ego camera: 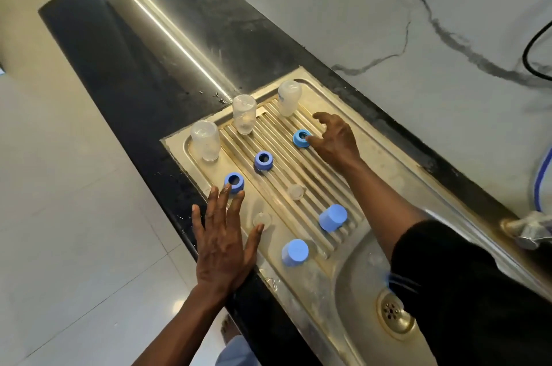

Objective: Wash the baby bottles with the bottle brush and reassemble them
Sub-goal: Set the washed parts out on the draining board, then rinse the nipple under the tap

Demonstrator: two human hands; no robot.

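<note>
Standing mouth-down, axes vertical: three bottles (244, 114) (205, 140) (289, 98); left hand (222, 246), right hand (336, 141) spread, touching blue rings (234, 182) (301, 138).

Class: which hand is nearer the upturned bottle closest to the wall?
Right. The right hand is just beside the bottle; the left hand is far off, by a blue ring.

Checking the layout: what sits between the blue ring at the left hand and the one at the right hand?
A third blue ring, on the ribbed drainboard, apart from both; the head view shows it.
</note>
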